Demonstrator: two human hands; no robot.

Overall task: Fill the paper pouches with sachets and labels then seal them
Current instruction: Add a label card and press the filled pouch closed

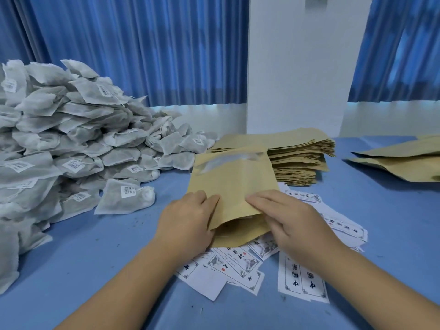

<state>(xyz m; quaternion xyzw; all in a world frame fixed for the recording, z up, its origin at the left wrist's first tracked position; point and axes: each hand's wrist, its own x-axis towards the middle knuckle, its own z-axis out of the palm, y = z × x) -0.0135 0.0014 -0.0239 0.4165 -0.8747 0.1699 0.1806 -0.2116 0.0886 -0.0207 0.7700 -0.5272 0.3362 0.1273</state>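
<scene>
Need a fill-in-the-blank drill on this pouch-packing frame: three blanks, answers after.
1. The left hand and right hand grip one pouch whose near end is ____.
2. The sachets are heaped on the person's ____ side.
3. The labels lie on a ____ table.
Answers: open, left, blue.

Printed labels [302,279] carry framed Chinese characters, not clearly readable; sachet tags [128,192] show tiny barcodes

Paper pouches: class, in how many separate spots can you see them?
3. One pouch lies front centre, gripped by the left hand and right hand; a tall stack sits behind it; a few loose pouches lie at the right edge, cut off, so more may be hidden.
</scene>
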